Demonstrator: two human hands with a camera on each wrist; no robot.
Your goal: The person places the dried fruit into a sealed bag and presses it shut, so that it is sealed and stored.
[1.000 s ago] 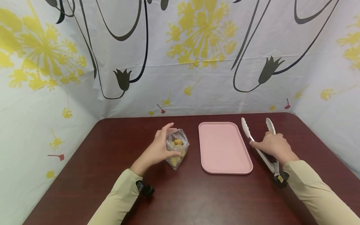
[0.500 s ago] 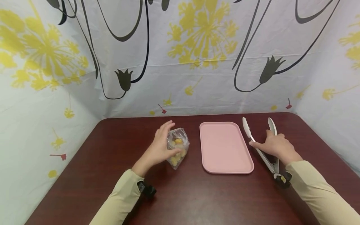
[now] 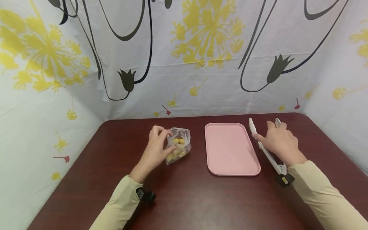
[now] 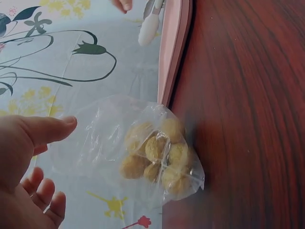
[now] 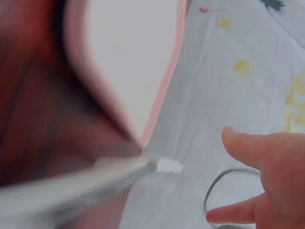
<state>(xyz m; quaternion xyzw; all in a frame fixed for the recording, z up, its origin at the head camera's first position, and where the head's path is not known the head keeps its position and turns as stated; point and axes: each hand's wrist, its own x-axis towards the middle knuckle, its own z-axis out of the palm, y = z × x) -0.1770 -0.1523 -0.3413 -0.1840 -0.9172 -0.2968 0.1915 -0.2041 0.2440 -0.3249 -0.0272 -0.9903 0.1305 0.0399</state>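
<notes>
In the head view my left hand (image 3: 155, 148) is at a clear plastic bag (image 3: 179, 143), thumb and forefinger bent around its left side. Several small round yellow-brown pieces (image 4: 155, 149) fill the bag's lower part in the left wrist view. My right hand (image 3: 280, 143) hovers over metal tongs (image 3: 270, 156) with white tips, its thumb by the left arm and fingers spread by the right one. In the right wrist view one blurred tong arm crosses in front, while the thumb and a finger stand wide apart.
A pink rectangular tray (image 3: 231, 148) lies between the bag and the tongs. Everything rests on a dark red-brown table (image 3: 195, 204). Flower-patterned white cloth (image 3: 212, 92) hangs behind and at both sides.
My left fingers have curled inward, and the bag has shifted slightly left and away, turning a little. My right hand has moved slightly farther over the tongs, whose arms look a little closer together.
</notes>
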